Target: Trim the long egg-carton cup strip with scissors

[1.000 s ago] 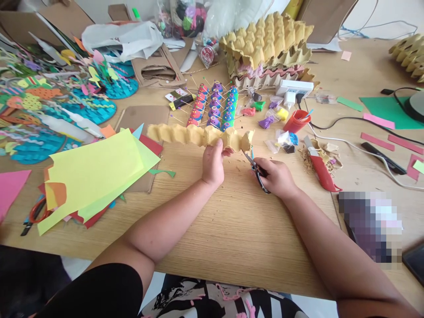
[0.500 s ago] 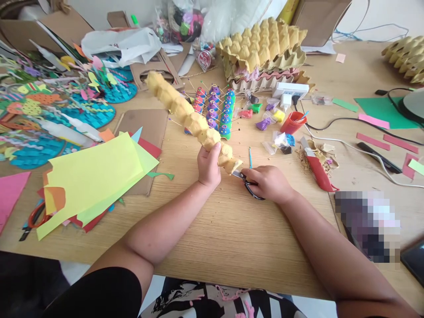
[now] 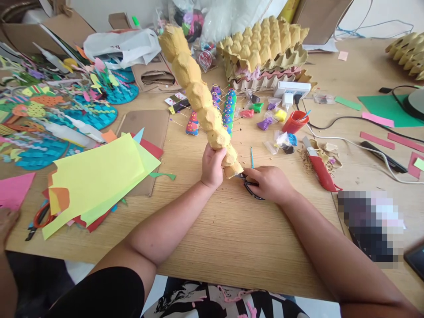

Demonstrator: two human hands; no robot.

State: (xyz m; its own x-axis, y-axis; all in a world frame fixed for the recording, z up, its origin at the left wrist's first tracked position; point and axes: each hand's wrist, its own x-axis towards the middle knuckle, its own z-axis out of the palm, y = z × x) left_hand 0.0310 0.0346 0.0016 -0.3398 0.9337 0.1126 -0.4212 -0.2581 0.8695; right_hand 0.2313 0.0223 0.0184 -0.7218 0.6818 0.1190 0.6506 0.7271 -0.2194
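A long yellow strip of egg carton (image 3: 199,99) slants up and to the left over the middle of the table. My left hand (image 3: 213,165) is closed round its lower part. Black-handled scissors (image 3: 252,191) are in my right hand (image 3: 270,183), with their blades at the strip's lower end; the blade tips are partly hidden there. Behind the strip stand painted carton caterpillars, one green and blue (image 3: 229,108), one red and blue (image 3: 192,123), and a purple one (image 3: 216,95) partly covered by the strip.
Yellow paper sheets (image 3: 99,172) lie left, beside woven blue crafts (image 3: 96,117). Egg cartons (image 3: 265,44) are stacked at the back. A red cup (image 3: 296,122), red-handled knife (image 3: 321,172) and power strip (image 3: 291,89) stand or lie right. Another person's hand (image 3: 7,223) shows at the left edge.
The strip's upper end has swung up and nearer the camera, uncovering a dark item behind it. The scissors stay at its lower end. Another person's hand has appeared at the left edge.
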